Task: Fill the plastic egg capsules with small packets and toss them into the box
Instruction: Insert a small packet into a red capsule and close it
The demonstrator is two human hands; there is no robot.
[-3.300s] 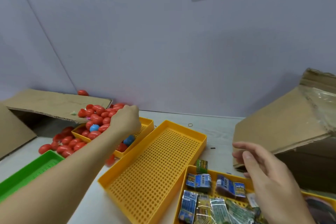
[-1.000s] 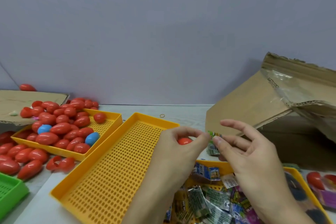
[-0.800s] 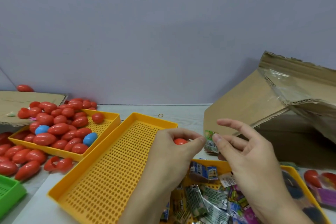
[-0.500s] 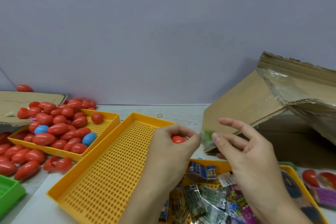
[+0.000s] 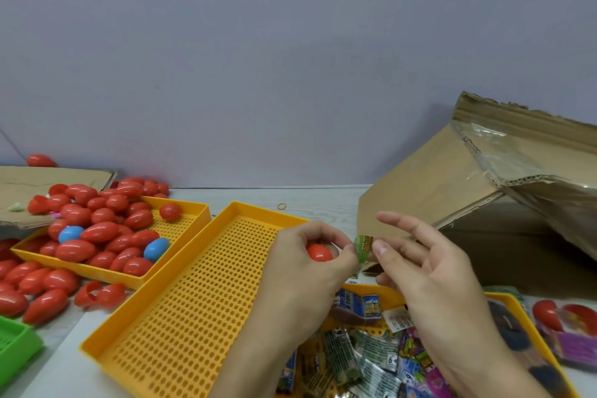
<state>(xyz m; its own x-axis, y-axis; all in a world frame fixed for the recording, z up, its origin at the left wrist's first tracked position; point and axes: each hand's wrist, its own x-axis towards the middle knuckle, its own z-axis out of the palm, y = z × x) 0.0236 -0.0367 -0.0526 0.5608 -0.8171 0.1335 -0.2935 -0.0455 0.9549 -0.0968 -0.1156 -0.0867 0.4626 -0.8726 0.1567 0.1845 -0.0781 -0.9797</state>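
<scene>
Grey wall behind, white table (image 5: pixel 323 203) below. My left hand (image 5: pixel 310 271) curls round a red egg capsule (image 5: pixel 319 252). Just to its right, my right hand (image 5: pixel 429 281) pinches a small green packet (image 5: pixel 363 247) standing upright, almost touching the egg. Both hang above the packet tray (image 5: pixel 517 297). The box (image 5: pixel 468 191) waits further right. Half a second ago, the packet sat slightly further away.

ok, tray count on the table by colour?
Yellow trays: 3. Left one holds eggs, middle one holds nothing, right one holds packets.
Green trays: 1, cut off by the left frame edge.
Total: 4
</scene>
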